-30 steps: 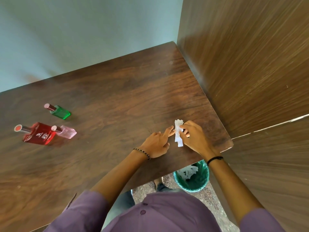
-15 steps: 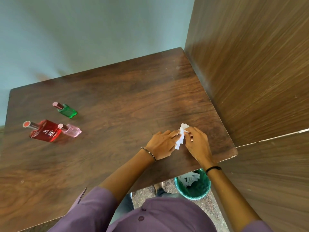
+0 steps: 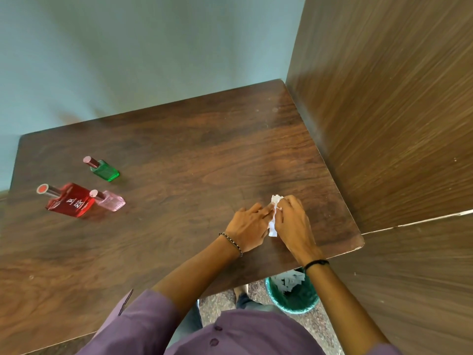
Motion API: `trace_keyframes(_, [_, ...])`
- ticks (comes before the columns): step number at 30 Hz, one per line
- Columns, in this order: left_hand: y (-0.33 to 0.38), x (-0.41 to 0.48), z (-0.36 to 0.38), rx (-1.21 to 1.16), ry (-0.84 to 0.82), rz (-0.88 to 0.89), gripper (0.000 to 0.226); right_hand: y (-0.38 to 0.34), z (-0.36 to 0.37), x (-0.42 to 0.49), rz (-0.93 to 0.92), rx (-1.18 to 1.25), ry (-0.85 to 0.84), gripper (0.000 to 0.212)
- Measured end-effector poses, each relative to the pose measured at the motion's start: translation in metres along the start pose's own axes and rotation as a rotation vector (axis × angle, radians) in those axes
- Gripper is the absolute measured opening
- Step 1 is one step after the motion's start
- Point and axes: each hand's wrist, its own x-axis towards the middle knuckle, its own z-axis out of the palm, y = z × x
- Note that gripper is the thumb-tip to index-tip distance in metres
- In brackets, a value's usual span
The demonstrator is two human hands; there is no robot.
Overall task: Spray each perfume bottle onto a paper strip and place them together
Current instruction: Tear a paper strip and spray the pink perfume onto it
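Note:
Three perfume bottles stand at the left of the wooden table: a small green bottle farthest back, a large red bottle and a small pink bottle touching it on its right. Near the table's front right corner lies a bunch of white paper strips. My left hand and my right hand press on the bunch from either side, fingertips pinching the strips. Most of the bunch is hidden between my fingers.
A tall wooden panel rises along the table's right edge. Under the front edge, a green waste bin holds white paper scraps. A pale blue-green wall stands behind the table.
Both hands have closed in tighter around the paper strips, gathering them into a narrower bunch. The view has shifted so more of the table's left side shows. The bottles have not moved.

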Motion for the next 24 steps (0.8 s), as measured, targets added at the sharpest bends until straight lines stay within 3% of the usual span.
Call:
trace_keyframes(7, [0.003,0.002,-0.002,-0.012,-0.013,-0.002,0.057,-0.001,0.005,-0.003,0.17,0.138,0.08,0.015])
trace_keyframes(18, [-0.006,0.009,-0.008,-0.071,-0.029,-0.001,0.047,0.016,-0.001,-0.003,0.289,0.346,0.055,0.011])
trace_keyframes(24, [-0.004,0.01,-0.01,-0.091,-0.04,-0.006,0.046,0.019,0.002,-0.006,0.508,0.534,0.148,0.011])
